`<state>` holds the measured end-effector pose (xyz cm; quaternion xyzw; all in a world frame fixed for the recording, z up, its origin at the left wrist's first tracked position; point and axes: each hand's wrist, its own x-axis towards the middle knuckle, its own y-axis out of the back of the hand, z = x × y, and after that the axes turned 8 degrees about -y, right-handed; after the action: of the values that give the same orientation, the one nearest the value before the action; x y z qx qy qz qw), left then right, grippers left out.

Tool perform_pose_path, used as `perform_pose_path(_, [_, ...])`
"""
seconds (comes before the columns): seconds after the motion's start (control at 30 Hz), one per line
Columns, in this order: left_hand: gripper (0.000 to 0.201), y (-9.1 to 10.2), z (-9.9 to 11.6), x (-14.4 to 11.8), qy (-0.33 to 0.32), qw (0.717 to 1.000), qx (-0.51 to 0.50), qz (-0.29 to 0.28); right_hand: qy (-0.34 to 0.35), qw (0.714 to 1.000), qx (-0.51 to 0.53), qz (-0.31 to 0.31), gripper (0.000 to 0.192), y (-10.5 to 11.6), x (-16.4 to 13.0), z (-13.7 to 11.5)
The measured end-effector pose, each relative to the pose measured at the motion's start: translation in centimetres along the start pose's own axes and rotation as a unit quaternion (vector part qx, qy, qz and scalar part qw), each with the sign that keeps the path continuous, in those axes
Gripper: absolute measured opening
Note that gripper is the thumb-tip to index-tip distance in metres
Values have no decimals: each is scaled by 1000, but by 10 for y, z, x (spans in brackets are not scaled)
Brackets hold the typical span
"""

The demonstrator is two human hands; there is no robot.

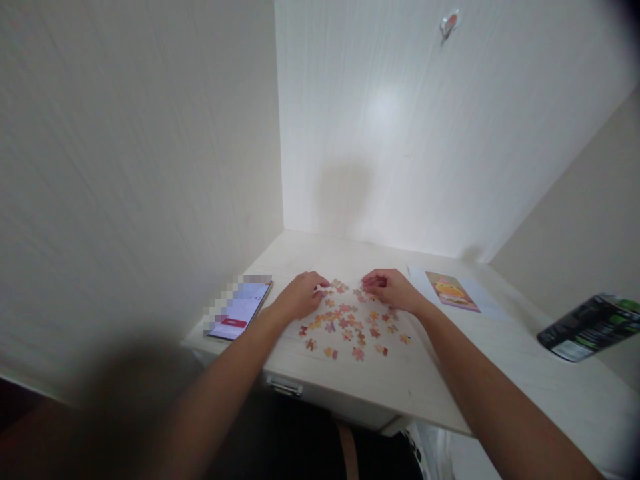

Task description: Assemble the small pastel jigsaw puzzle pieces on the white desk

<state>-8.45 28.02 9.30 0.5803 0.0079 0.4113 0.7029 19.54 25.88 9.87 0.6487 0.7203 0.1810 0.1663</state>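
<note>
Sorting pieces [350, 323] on bench [450, 387]: left hand [299, 297] flat, released; right hand [390, 289] pinching one, far side of pile. Next needs matching edges w/ care.

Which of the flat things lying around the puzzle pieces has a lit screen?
The phone, lying beside the left hand by the wall. Its screen glows, while the picture card past the right hand is printed paper and the dark packet is unlit.

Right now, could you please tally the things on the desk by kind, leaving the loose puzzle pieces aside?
Phone: 1
Picture sheet: 1
Dark packet: 1
Hands: 2, left hand, right hand
Total: 5
</note>
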Motion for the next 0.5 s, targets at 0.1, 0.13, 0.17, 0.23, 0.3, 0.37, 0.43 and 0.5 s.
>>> perform_pose_path(0.1, [28,1,2,1,-18,999,-8,28,32,998,52,-13,23,-20,0,-9])
perform_pose_path(0.13, [26,3,3,1,-24,999,-11,42,42,997,57,-16,23,-26,-1,-12])
perform_pose_path(0.17, [24,6,5,2,-31,998,-15,59,52,997,58,-20,23,-31,-2,-15])
perform_pose_path(0.23, [23,18,10,4,-44,994,-24,98,69,996,56,-25,21,-39,-3,-19])
perform_pose_path(0.3, [28,35,16,5,-56,987,-35,147,79,996,46,-23,18,-45,-6,-22])
perform_pose_path(0.37, [34,57,23,6,-62,975,-47,207,82,996,19,-16,17,-49,-8,-24])
perform_pose_path(0.43, [38,80,33,6,-78,944,-111,302,84,996,-7,-10,16,-52,-9,-25])
perform_pose_path(0.5, [44,103,44,3,-95,911,-168,365,84,996,-12,-12,16,-56,-10,-24])
